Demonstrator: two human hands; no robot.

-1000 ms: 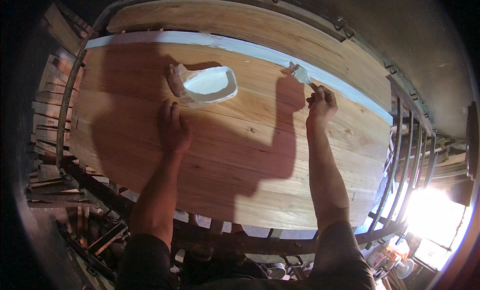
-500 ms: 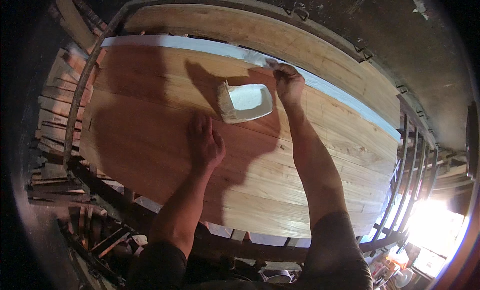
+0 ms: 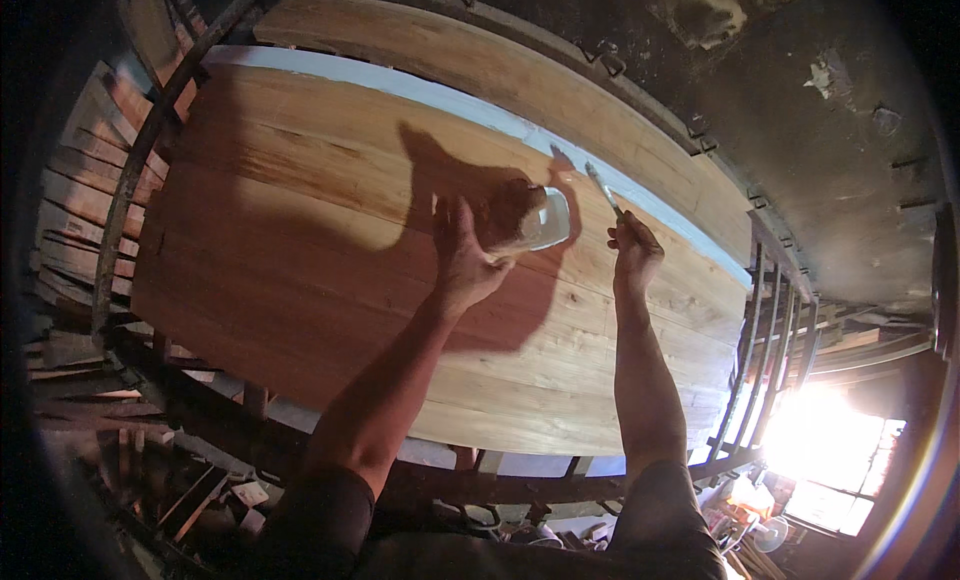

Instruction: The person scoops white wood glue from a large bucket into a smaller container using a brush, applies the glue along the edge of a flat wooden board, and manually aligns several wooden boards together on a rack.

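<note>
While the right hand (image 3: 634, 250) stays clamped on the brush (image 3: 603, 188), the left hand (image 3: 465, 260) has shifted, fingers together, onto the white tub (image 3: 548, 220).

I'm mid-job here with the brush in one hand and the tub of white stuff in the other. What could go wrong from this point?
1. The left hand grips the white tub by its near side over the bare wooden panel; if it tips, the contents could spill onto the boards.
2. The brush in the right hand sits beside the white strip; a stray stroke may smear the neighbouring planks.
</note>
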